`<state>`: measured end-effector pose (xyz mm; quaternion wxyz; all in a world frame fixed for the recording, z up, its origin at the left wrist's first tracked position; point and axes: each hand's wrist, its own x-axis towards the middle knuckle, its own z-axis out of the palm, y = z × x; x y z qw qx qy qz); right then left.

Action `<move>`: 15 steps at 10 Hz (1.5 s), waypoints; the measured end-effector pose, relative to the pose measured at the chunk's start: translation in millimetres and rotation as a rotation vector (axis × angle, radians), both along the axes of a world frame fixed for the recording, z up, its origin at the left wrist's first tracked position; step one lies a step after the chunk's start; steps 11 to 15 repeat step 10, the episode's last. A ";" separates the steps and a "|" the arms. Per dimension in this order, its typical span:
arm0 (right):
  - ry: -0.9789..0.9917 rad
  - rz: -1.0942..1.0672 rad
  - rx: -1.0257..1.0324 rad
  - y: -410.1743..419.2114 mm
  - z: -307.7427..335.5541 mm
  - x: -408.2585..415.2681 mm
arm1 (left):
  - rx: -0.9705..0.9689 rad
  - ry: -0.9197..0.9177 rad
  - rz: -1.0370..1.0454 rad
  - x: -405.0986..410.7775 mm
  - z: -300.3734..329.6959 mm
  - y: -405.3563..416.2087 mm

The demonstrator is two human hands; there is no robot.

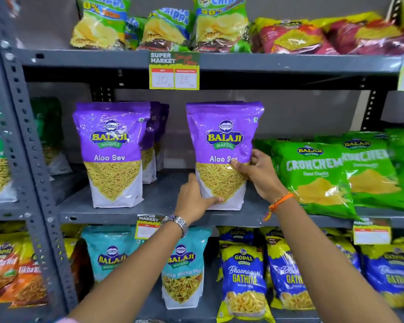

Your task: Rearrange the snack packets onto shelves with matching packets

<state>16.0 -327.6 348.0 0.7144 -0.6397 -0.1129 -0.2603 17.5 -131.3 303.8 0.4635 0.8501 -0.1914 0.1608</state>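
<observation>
Middle shelf, grey metal rack. Both hands are gripping one purple Aloo Sev packet, which is standing upright on the shelf board. Left hand is closing around the packet's lower left corner, thumb lying across the white base; a metal watch is sitting on that wrist. Right hand is clasping the packet's right edge at mid-height, thumb pressing on the front just beside the printed name; an orange thread band is circling that wrist.

To the left on the same shelf, apart from the held packet, a matching row of purple packets is standing upright, one in front and others lined up behind it. To the right, green Crunchem bags are leaning back, the nearest just beside the right hand.

A price tag is hanging from the shelf edge above, reading 20 and 15. Above it, green chips bags are standing. Below, teal packets and blue Gathiya bags are filling the lower shelf.
</observation>
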 end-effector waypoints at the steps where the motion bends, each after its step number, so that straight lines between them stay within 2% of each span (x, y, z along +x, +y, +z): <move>1: 0.008 0.000 0.015 -4.4 -5.0 0.3 | 0.014 0.018 0.001 0.1 -1.0 -4.5; 8: 0.086 -0.031 0.035 -10.2 -6.6 -4.4 | 0.021 0.032 0.005 10.2 -9.4 -13.9; 9: 0.115 -0.090 0.018 -7.1 -2.1 -14.2 | 0.026 0.050 0.009 2.0 -6.1 -12.8; 10: 0.016 -0.314 0.068 -10.5 12.0 -40.3 | -0.052 -0.047 0.039 -2.4 -3.9 -9.5; 15: 0.016 -0.314 0.068 -10.5 12.0 -40.3 | -0.052 -0.047 0.039 -2.4 -3.9 -9.5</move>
